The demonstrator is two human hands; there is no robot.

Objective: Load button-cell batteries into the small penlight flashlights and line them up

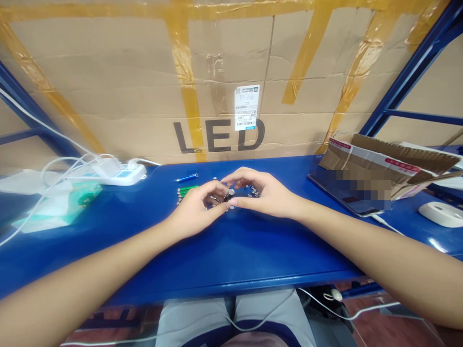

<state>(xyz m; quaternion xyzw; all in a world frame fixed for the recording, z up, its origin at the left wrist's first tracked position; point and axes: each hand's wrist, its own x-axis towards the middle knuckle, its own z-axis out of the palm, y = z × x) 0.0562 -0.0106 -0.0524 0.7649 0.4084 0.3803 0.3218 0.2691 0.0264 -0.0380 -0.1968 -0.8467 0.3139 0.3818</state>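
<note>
My left hand [197, 209] and my right hand [262, 195] meet over the middle of the blue table [231, 255]. Both are curled, fingertips pinched together around a small dark cylindrical part with a metal end [229, 194]. Small silvery round pieces [254, 192] lie on the table just behind my right fingers. A few green pen-like tubes [187, 191] lie side by side left of my left hand, and a blue one [187, 178] lies a little farther back.
A white power strip [121, 173] with white cables sits at the back left, beside a plastic bag with green contents [68, 205]. A phone [347, 195] and an open cardboard box [390, 166] are at the right, a white round device [441, 213] beyond. A large "LED" carton [224, 82] forms the backdrop.
</note>
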